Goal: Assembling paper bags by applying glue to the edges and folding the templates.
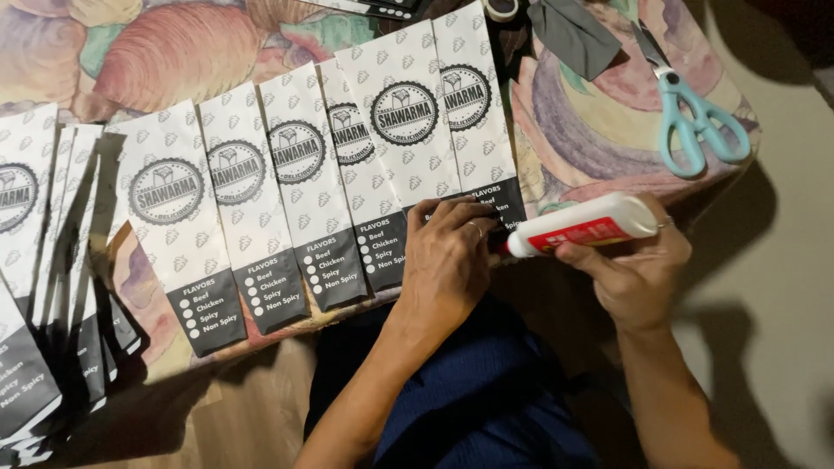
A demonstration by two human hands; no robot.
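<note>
Right hand [638, 274] gripping glue bottle [580, 227], nozzle at last paper bag [473, 113] on counter [599, 130]; left hand [447, 260] pressing bag flat, fingers down. Could blob or smear if squeezed hard, lol.

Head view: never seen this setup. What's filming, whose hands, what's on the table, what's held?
There is no machine here: one camera worn on a person's head looks down at their own two bare hands. A table with a patterned cloth carries a fanned row of white printed paper sleeves with dark lower ends, and more are stacked at the left. Teal-handled scissors lie at the far right. The left hand presses on the end of the rightmost sleeve. The right hand has its grip on a white glue bottle, nozzle at that sleeve's edge.
</note>
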